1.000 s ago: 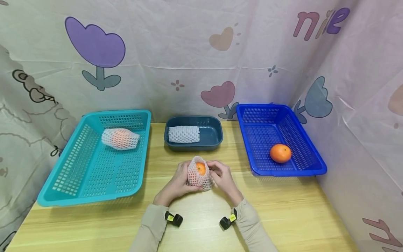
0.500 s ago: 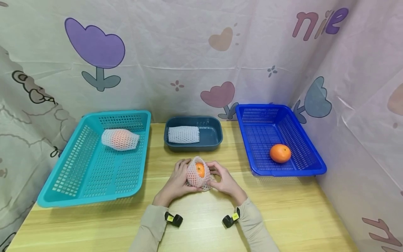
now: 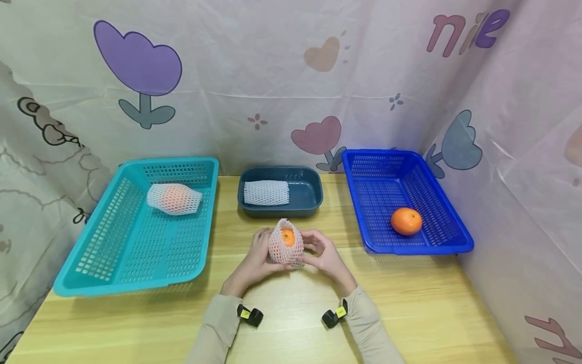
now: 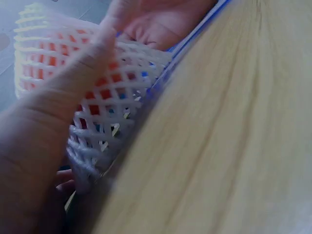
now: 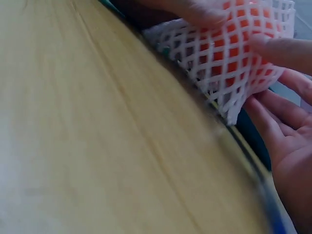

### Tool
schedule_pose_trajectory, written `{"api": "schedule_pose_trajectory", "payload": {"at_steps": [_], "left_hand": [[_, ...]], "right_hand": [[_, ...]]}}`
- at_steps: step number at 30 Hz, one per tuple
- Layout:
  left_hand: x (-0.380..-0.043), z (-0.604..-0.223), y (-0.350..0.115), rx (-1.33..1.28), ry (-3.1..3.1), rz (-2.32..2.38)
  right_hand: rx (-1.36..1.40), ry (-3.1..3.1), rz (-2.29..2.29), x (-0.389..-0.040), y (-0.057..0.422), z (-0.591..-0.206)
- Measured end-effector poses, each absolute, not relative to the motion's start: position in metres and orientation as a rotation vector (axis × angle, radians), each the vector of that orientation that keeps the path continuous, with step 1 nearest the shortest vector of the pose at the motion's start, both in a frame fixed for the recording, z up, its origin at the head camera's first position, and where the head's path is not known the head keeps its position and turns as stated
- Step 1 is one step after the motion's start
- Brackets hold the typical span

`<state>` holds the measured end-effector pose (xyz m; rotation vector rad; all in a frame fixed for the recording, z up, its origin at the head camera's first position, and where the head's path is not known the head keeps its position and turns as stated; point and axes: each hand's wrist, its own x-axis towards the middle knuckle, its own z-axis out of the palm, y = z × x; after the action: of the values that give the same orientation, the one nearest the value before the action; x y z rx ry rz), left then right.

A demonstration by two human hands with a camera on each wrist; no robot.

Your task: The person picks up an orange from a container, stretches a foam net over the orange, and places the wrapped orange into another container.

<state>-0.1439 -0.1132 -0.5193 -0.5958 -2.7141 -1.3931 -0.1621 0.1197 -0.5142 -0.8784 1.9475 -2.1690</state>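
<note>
An orange (image 3: pixel 288 236) sits inside a white foam net sleeve (image 3: pixel 285 253), its stem end showing through the sleeve's upper opening. My left hand (image 3: pixel 258 258) grips the wrapped fruit from the left, thumb across its near side. From the right, my right hand (image 3: pixel 325 255) pinches the sleeve with thumb and fingers. The right wrist view shows the orange (image 5: pixel 234 44) through the mesh, the sleeve's loose end (image 5: pixel 226 100) hanging below it. In the left wrist view my left thumb (image 4: pixel 73 83) lies across the netting (image 4: pixel 112 97).
A teal basket (image 3: pixel 136 290) on the left holds another netted fruit (image 3: pixel 175 198). At the back middle, a dark tray (image 3: pixel 305 194) contains foam net sleeves (image 3: pixel 266 192). To the right, a blue basket (image 3: pixel 370 212) holds a bare orange (image 3: pixel 406 221). A printed curtain (image 3: pixel 227 60) stands behind.
Both hands have raised the netted orange slightly away from the person. My right hand has shifted from the sleeve's upper right side to its lower right.
</note>
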Motion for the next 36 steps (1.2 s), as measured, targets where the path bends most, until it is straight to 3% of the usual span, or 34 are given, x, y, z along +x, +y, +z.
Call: {"api": "schedule_pose_trajectory", "payload": {"at_steps": [14,36], "left_hand": [[-0.136,-0.471,-0.095,-0.598,-2.235,-2.209],[-0.116,-0.425,-0.081,-0.531,-1.841,-2.461]], "right_hand": [[-0.936,1.823,-2.436,-0.157,0.115,-0.473],[-1.053,1.979,-2.452,-0.138,0.106,-0.43]]}}
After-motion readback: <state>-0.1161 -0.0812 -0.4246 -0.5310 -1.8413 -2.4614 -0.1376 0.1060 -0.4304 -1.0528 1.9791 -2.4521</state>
